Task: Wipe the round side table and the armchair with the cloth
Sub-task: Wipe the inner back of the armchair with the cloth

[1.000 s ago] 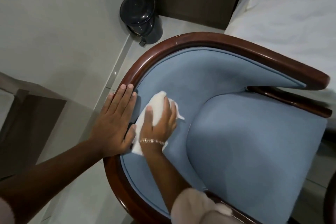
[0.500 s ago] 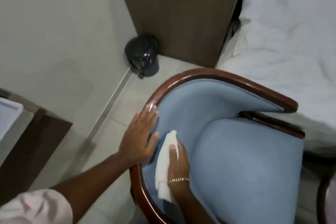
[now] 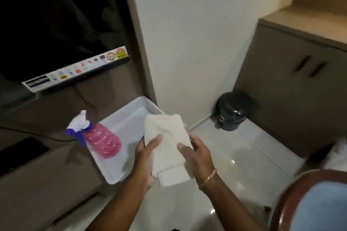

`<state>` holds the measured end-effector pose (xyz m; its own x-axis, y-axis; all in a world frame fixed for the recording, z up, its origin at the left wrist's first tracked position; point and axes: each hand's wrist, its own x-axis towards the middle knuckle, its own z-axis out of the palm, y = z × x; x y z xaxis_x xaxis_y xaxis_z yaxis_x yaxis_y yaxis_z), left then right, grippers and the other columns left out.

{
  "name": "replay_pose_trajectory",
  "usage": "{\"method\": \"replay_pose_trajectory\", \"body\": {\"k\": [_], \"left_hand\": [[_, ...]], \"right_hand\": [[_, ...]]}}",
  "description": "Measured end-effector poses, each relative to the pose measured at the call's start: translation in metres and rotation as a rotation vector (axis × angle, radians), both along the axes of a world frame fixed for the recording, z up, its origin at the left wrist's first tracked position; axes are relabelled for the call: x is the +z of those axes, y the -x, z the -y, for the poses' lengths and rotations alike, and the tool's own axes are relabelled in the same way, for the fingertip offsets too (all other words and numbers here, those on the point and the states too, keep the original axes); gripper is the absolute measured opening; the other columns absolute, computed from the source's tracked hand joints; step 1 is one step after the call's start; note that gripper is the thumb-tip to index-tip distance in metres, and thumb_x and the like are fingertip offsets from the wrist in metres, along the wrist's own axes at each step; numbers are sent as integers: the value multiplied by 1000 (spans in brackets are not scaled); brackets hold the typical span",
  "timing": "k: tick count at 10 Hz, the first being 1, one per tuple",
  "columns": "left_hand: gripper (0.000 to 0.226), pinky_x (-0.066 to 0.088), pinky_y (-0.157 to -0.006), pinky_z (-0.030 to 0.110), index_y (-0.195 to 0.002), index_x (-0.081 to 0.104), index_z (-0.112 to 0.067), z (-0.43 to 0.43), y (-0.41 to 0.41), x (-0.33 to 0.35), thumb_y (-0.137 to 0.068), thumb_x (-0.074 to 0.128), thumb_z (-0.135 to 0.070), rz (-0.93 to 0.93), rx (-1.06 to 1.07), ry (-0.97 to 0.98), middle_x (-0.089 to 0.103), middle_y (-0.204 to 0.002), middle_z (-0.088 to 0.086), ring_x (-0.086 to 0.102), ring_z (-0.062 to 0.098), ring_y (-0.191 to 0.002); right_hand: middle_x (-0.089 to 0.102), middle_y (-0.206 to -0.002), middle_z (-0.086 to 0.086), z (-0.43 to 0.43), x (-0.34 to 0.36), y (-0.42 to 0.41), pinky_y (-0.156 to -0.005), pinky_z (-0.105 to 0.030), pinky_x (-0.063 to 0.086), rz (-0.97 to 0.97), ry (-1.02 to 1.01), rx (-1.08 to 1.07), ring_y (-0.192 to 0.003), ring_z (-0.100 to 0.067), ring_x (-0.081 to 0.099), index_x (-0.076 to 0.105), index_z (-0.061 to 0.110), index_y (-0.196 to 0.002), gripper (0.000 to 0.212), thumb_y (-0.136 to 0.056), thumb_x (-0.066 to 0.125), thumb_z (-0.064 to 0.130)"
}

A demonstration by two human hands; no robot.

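A folded white cloth (image 3: 168, 144) is held between both hands in front of me, above the edge of a white tray (image 3: 120, 120). My left hand (image 3: 145, 153) grips its left side and my right hand (image 3: 197, 153), with a gold bracelet on the wrist, grips its right side. The armchair (image 3: 309, 202), blue upholstery in a dark wooden frame, shows only at the bottom right corner. The round side table is out of view.
A pink spray bottle (image 3: 99, 139) with a white and blue trigger lies on the tray, which rests on a brown desk (image 3: 47, 174). A dark screen (image 3: 56, 24) hangs above. A black pedal bin (image 3: 232, 110) stands by a brown cabinet (image 3: 293, 88).
My view has swung left, away from the armchair toward the desk and tray. The cloth has left the chair's inner side, and both hands hold it in the air now.
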<state>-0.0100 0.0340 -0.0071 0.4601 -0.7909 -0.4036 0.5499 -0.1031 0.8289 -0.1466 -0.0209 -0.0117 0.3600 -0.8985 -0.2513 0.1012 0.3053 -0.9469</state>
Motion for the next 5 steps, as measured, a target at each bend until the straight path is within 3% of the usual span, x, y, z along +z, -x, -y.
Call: {"method": "replay_pose_trajectory", "body": {"k": [1,2,3,4,5], "left_hand": [[49,53,-94,64,-132,57,-14,14,-58,-10,-86,72,-23,-26,232,-66,69,-125,18,66,43,-111],[47,52,-99,56,-133,55,-18,35,-94,-22,-89,71,-28,126,331,-208,68,-125,11,64,37,-114],[59,49,-104,49,-147,41,-20,41,-99,-30,-93,65,-23,354,259,-380,54,-144,15,54,38,-130],[76,37,-114,47,-156,22,-20,37,-77,-38,-92,62,-9,635,202,-492,26,-164,13,31,35,-149],[72,18,-122,34,-154,28,-14,61,-39,-23,-89,56,1,832,91,-239,25,-166,9,18,25,-154]], "right_hand": [[78,-94,8,29,-14,-66,-65,-15,53,-106,100,82,-83,-7,70,74,23,-102,34,-73,79,8],[71,-97,12,62,-20,-119,-72,-13,49,-385,284,126,-88,-11,63,70,25,-113,37,-76,76,23],[69,-113,-3,81,-32,-133,-96,-32,50,-617,330,214,-101,-23,62,61,23,-126,42,-84,67,23],[66,-122,-4,78,-43,-103,-95,-35,53,-648,487,128,-100,-19,64,58,20,-127,41,-87,60,13],[64,-125,3,75,-37,-48,-93,-37,54,-712,627,-34,-101,-12,62,58,24,-126,39,-87,63,21]]}}
